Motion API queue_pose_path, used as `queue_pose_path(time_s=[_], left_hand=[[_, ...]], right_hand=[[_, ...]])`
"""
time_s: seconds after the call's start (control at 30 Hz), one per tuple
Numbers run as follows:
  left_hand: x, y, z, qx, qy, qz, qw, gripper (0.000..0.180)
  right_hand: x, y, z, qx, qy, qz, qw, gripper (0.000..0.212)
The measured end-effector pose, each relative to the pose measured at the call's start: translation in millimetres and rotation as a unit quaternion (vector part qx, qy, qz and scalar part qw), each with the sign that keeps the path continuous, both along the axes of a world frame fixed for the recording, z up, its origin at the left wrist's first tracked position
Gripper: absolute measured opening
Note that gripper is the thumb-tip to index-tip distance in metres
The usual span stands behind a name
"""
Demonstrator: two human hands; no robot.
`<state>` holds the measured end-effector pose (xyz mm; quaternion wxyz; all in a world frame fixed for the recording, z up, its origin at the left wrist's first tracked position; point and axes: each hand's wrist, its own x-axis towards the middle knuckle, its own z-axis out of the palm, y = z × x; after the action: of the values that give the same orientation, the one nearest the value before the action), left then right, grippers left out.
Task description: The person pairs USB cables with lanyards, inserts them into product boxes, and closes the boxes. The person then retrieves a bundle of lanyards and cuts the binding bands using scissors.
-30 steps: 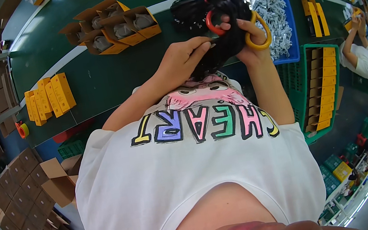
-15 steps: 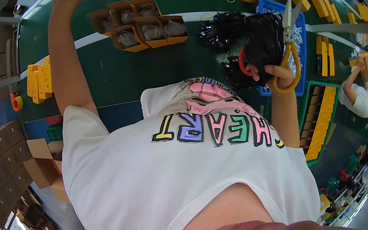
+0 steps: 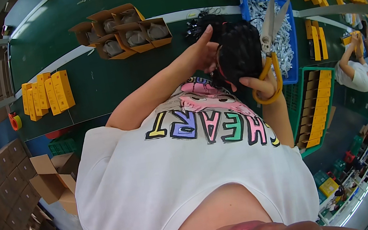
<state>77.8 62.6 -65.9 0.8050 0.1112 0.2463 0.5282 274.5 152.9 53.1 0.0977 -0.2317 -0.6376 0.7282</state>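
Note:
My right hand has yellow-handled scissors hooked on its fingers, blades spread and pointing away from me. The same hand supports a shiny black bundle of thin strands, perhaps cables, with a reddish band partly visible on its near left side. Loose ends of the bundle spread out on the far left. My left hand is at the bundle's left side, thumb raised and fingers apart; whether its fingertips touch the strands is unclear.
A blue bin of white cables stands right of the bundle. Open brown boxes with grey wrapped items sit on the green table. Yellow boxes stand at left, others far right. A green crate holds more boxes. Another person works at right.
My left hand has come down from the far left to the bundle. My right hand, with scissors and bundle, has shifted slightly left in view. The yellow boxes at left show more fully.

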Motion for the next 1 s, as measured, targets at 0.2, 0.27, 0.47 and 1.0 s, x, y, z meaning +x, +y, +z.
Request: queue_pose_path(time_s=[0.2, 0.27, 0.47, 1.0], left_hand=[[-2.3, 43.0, 56.3, -0.081, -0.023, 0.202, 0.976, 0.043], [-11.2, 55.0, 67.1, -0.027, -0.110, 0.266, 0.957, 0.031], [9.5, 40.9, 101.7, -0.005, 0.046, 0.192, 0.980, 0.036], [33.7, 16.4, 113.5, 0.189, 0.187, 0.138, 0.954, 0.060]], right_hand=[[19.8, -21.0, -16.4, 0.044, -0.100, -0.001, 0.994, 0.064], [28.0, -24.5, -29.3, 0.078, -0.139, -0.099, 0.982, 0.049], [51.1, -3.2, -52.6, 0.251, 0.126, -0.445, 0.850, 0.032], [82.1, -21.8, -18.1, 0.103, -0.069, 0.025, 0.992, 0.062]])
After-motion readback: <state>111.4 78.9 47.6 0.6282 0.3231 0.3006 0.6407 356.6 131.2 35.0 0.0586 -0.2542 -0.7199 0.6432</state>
